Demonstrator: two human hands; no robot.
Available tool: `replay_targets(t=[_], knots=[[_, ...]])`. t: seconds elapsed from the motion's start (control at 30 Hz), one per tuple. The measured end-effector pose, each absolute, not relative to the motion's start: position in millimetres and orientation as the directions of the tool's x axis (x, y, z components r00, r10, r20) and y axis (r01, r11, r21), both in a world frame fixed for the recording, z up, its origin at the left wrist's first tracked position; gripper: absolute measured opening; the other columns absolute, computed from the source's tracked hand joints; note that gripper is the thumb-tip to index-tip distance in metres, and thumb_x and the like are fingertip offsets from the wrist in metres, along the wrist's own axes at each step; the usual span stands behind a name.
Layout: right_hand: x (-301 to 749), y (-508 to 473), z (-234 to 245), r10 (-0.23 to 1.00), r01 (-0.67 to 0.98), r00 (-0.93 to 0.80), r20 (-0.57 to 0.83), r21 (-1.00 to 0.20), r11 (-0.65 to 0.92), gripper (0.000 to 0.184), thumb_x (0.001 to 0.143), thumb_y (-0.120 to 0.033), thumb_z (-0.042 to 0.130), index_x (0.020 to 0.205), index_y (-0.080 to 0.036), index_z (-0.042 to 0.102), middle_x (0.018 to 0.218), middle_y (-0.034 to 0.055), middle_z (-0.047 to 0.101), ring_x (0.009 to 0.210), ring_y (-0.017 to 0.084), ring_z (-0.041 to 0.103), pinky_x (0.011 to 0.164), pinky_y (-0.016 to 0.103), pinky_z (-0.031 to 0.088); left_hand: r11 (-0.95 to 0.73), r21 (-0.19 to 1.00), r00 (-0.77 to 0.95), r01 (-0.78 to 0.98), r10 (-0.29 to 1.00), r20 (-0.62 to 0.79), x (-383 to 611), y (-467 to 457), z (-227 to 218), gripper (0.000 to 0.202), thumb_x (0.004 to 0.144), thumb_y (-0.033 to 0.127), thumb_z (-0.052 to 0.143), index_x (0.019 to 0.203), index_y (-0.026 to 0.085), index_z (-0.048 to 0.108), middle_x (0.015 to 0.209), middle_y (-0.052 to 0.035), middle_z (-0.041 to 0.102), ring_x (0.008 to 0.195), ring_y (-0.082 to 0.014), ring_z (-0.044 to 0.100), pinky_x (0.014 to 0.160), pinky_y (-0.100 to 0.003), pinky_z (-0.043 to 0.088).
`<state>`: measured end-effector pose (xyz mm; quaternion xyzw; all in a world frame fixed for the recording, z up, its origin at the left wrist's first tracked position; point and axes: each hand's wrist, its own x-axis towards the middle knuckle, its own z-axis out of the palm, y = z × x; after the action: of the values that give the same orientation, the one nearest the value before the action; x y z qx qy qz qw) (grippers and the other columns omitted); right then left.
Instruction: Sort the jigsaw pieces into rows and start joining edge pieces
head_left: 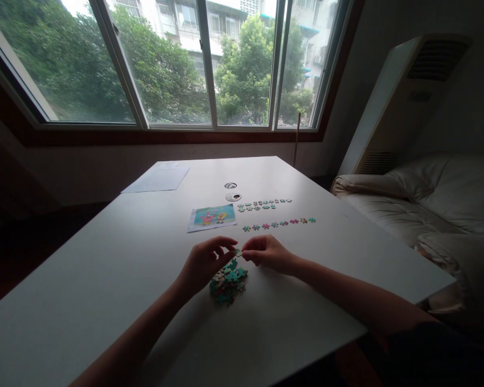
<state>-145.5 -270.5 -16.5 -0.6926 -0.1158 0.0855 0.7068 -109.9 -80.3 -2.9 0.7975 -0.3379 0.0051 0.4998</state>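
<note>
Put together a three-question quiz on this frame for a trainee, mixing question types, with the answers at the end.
1. What does the right hand pinch at its fingertips?
2. True or false: the cartoon picture lies to the left of the row of jigsaw pieces nearest the right hand.
3. How many pieces make up that row?

Key:
1. A jigsaw piece.
2. True.
3. Eight.

White table (116,263), puzzle pieces (228,280), picture (212,217), paper (157,179)
</note>
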Motion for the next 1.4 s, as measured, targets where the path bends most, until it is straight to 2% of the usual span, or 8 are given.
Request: replay_targets(t=[0.1, 0.23, 0.3, 0.43, 0.6, 0.8, 1.1, 1.4], knots=[[-145.8, -270.7, -14.9, 0.199, 0.15, 0.969, 0.144, -0.989, -0.014, 0.027, 0.064, -0.038, 0.068, 0.075, -0.014, 0.063, 0.06, -0.0012, 0.057, 0.05, 0.005, 0.047, 0.046, 0.019, 0.038, -0.22, 0.893, 0.83, -0.393, -0.502, 0.242, -108.7, -80.5, -3.2, 0.028, 0.072, 0.032, 0.06, 0.094, 0.014, 0.06, 0.076, -0.0049, 0.065, 0.055, -0.0097, 0.053, 0.047, -0.02, 0.043], [-148.6, -271.1, -11.7, 0.073, 0.315, 0.949, 0.307, -0.924, -0.217, 0.026, 0.069, -0.04, 0.063, 0.076, -0.015, 0.062, 0.066, 0.0013, 0.059, 0.054, 0.007, 0.048, 0.048, 0.02, 0.039, -0.215, 0.966, 0.855, -0.144, -0.518, 0.012, -112.7, -83.2, 3.4, 0.031, 0.072, 0.04, 0.058, 0.085, 0.012, 0.062, 0.075, -0.0054, 0.063, 0.047, -0.0069, 0.047, 0.04, -0.019, 0.037], [-150.5, -270.3, -10.2, 0.056, 0.368, 0.927, 0.371, -0.87, -0.329, 0.023, 0.071, -0.038, 0.062, 0.076, -0.016, 0.062, 0.066, 0.0013, 0.06, 0.053, 0.007, 0.046, 0.049, 0.021, 0.039, -0.207, 0.975, 0.851, -0.087, -0.524, -0.035, -115.9, -85.1, 6.6, 0.032, 0.072, 0.043, 0.057, 0.08, 0.011, 0.062, 0.071, -0.0037, 0.062, 0.044, -0.0054, 0.042, 0.038, -0.018, 0.032], [-152.7, -267.2, -10.4, 0.097, 0.445, 0.888, 0.449, -0.788, -0.425, 0.018, 0.073, -0.035, 0.06, 0.076, -0.018, 0.061, 0.065, 0.0001, 0.06, 0.054, 0.008, 0.047, 0.051, 0.021, 0.039, -0.182, 0.981, 0.836, -0.071, -0.548, -0.041, -120.3, -87.4, 7.5, 0.03, 0.071, 0.042, 0.059, 0.071, 0.012, 0.062, 0.052, 0.0037, 0.05, 0.042, -0.0046, 0.034, 0.038, -0.017, 0.026], [-153.2, -266.4, -12.2, 0.154, 0.507, 0.853, 0.498, -0.722, -0.471, 0.017, 0.074, -0.034, 0.059, 0.079, -0.018, 0.061, 0.07, 0.001, 0.06, 0.056, 0.008, 0.051, 0.054, 0.022, 0.042, -0.171, 0.982, 0.831, -0.08, -0.555, -0.028, -120.6, -87.0, 6.0, 0.028, 0.069, 0.04, 0.061, 0.068, 0.012, 0.061, 0.049, 0.0053, 0.044, 0.043, -0.0051, 0.033, 0.039, -0.017, 0.024], [-153.5, -271.7, -10.6, 0.181, 0.563, 0.807, 0.563, -0.638, -0.525, 0.03, 0.071, -0.035, 0.063, 0.098, -0.021, 0.061, 0.076, 0.0019, 0.06, 0.057, 0.008, 0.05, 0.057, 0.022, 0.044, -0.186, 0.975, 0.835, -0.119, -0.551, -0.003, -120.4, -86.3, 8.1, 0.028, 0.069, 0.041, 0.06, 0.068, 0.013, 0.061, 0.049, 0.0047, 0.045, 0.044, -0.006, 0.035, 0.041, -0.018, 0.026], [-150.6, -273.2, -14.8, 0.247, 0.648, 0.731, 0.637, -0.532, -0.545, 0.025, 0.074, -0.031, 0.062, 0.096, -0.019, 0.062, 0.079, 0.0034, 0.06, 0.058, 0.008, 0.051, 0.06, 0.022, 0.046, -0.223, 0.956, 0.815, -0.192, -0.578, 0.029, -120.5, -86.6, 8.9, 0.03, 0.071, 0.042, 0.057, 0.069, 0.012, 0.061, 0.054, 0.0026, 0.05, 0.046, -0.0066, 0.037, 0.041, -0.018, 0.029], [-140.8, -303.4, -0.6, 0.121, 0.659, 0.628, 0.768, -0.443, -0.607, 0.025, 0.075, -0.029, 0.061, 0.098, -0.021, 0.062, 0.079, 0.0014, 0.059, 0.056, 0.007, 0.05, 0.059, 0.022, 0.047, -0.258, 0.944, 0.867, -0.203, -0.496, 0.051, -112.6, -76.9, 2.7, 0.028, 0.071, 0.04, 0.058, 0.076, 0.012, 0.061, 0.066, -0.0018, 0.058, 0.047, -0.0065, 0.04, 0.043, -0.018, 0.033]])
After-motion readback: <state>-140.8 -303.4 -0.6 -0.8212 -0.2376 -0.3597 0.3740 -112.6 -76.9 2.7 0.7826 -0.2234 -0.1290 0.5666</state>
